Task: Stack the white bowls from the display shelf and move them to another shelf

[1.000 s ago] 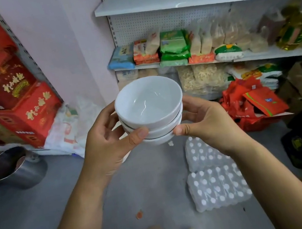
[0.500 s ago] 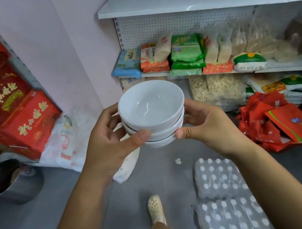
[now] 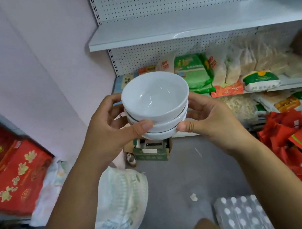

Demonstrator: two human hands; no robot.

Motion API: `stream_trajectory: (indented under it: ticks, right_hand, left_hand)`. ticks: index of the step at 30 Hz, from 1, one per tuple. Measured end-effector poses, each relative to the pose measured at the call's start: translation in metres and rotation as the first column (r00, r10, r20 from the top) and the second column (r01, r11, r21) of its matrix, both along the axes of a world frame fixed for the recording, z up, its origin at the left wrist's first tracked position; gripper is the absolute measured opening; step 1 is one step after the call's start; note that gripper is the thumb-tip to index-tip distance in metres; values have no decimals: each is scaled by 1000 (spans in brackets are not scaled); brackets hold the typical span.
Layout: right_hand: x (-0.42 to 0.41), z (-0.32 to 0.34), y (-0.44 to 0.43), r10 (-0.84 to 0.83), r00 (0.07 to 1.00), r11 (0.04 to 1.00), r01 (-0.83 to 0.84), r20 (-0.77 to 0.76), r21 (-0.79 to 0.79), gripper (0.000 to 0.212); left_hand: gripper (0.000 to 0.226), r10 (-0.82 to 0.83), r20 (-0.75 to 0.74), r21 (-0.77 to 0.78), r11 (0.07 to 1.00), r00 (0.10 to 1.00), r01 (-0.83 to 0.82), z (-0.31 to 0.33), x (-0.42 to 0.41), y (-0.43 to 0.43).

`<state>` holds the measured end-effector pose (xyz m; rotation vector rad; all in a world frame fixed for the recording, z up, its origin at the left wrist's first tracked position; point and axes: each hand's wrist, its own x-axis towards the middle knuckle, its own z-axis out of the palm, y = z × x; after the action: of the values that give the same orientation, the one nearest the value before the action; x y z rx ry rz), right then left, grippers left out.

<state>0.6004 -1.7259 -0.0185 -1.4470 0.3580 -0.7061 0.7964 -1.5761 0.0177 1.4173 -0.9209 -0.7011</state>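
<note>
White bowls (image 3: 155, 97), three nested, hung before the upper shelf (image 3: 191, 25), your left hand (image 3: 109, 133) and right hand (image 3: 211, 122) curled round the stack from either side; stacking looked done, so next you needed a level lift onto that shelf.

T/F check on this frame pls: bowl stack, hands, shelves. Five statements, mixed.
1. The left hand and right hand both hold the stack of white bowls. True.
2. The stack rests on the upper shelf. False: it is held in the air, in front of the shelving.
3. The stack has three bowls. True.
4. The top bowl holds rice. False: it is empty.
5. The lower shelf carries bagged goods. True.
</note>
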Motion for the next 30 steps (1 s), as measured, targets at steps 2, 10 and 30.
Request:
stream_trajectory:
  ticks: [2, 10, 30]
  right_hand:
    - [16, -2, -25, -9, 1000, 1000, 9, -3, -1, 76]
    - [93, -3, -154, 26, 1000, 997, -27, -11, -74, 76]
    - [303, 25, -389, 66, 981, 947, -118, -180, -297, 82]
  left_hand:
    - [82, 5, -9, -1, 1000, 1000, -5, -2, 15, -24]
    - [85, 65, -9, -14, 998, 998, -65, -4, 81, -140]
    - [86, 203, -89, -62, 976, 975, -209, 0, 271, -357]
